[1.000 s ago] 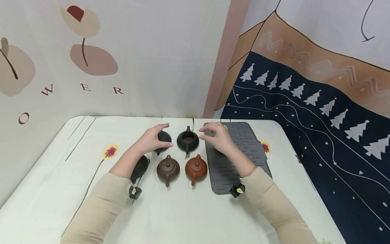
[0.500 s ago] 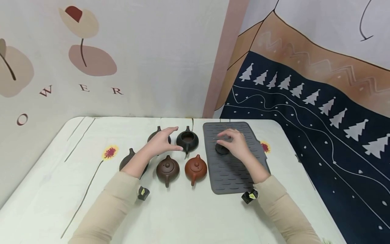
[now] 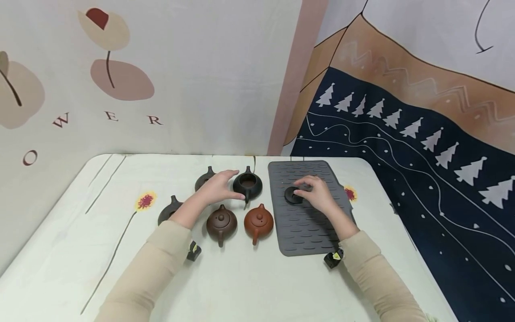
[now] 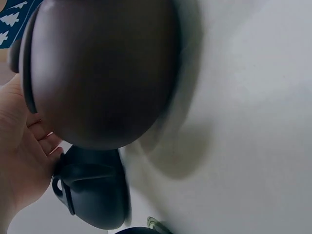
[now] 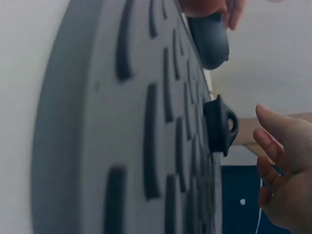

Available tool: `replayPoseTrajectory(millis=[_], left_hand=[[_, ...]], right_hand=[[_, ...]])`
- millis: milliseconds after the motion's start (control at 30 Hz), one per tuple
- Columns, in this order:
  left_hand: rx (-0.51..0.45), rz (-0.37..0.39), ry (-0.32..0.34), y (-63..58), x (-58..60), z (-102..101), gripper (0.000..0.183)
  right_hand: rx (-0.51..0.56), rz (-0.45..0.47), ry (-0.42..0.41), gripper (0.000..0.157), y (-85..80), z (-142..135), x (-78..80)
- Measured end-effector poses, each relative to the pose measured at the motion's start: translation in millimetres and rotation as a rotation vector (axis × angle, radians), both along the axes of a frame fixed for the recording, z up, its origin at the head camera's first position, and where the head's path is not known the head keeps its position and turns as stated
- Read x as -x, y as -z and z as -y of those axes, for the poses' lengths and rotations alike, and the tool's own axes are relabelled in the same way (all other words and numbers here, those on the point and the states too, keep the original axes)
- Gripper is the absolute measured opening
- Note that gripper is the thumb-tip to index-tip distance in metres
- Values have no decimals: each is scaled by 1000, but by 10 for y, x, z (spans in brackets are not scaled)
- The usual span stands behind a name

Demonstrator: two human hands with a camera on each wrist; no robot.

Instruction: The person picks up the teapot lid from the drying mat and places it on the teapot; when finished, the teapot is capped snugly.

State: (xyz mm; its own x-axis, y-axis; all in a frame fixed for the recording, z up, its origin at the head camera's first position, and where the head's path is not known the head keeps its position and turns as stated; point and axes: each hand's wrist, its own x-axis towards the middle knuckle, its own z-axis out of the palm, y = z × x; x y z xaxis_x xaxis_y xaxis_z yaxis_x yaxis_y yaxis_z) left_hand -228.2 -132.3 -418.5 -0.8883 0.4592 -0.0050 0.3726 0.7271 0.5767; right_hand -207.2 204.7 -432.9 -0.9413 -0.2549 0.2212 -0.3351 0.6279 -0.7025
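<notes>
A black teapot without its lid stands mid-table, its round mouth facing up. My left hand reaches in from the left, thumb and fingers spread beside that pot. On the grey mat lies a black lid, whose looped knob shows in the right wrist view. Just off this lid is my right hand, fingers loosely bent, with a gap to the knob. A brown teapot and a reddish one stand nearer. The brown pot looms large in the left wrist view.
Another dark teapot is partly hidden behind my left hand. Farther left a dark teapot sits partly under my forearm. The pale cloth covers the table, and a printed curtain rises behind.
My right hand has moved right from beside the black teapot to the mat, where the lid now lies, and drawn back from it. My left hand has shifted right towards the lidless teapot.
</notes>
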Motion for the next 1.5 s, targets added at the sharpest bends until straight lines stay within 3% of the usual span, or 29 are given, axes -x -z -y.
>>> replayPoseTrajectory(millis=[167, 733, 1000, 1167, 1500], left_hand=[[36, -14, 14, 21, 15, -54, 94], [9, -82, 24, 91, -12, -66, 86], [72, -89, 39, 85, 15, -83, 90], [90, -121, 68, 78, 10, -98, 92], [99, -116, 56, 82, 16, -103, 93]], right_hand=[[-19, 28, -23, 26, 54, -50, 39], [-77, 49, -49, 17, 166, -74, 90], [-71, 16, -48, 15, 200, -83, 93], [-70, 3, -47, 14, 187, -80, 84], [-47, -36, -54, 13, 15, 18, 113]])
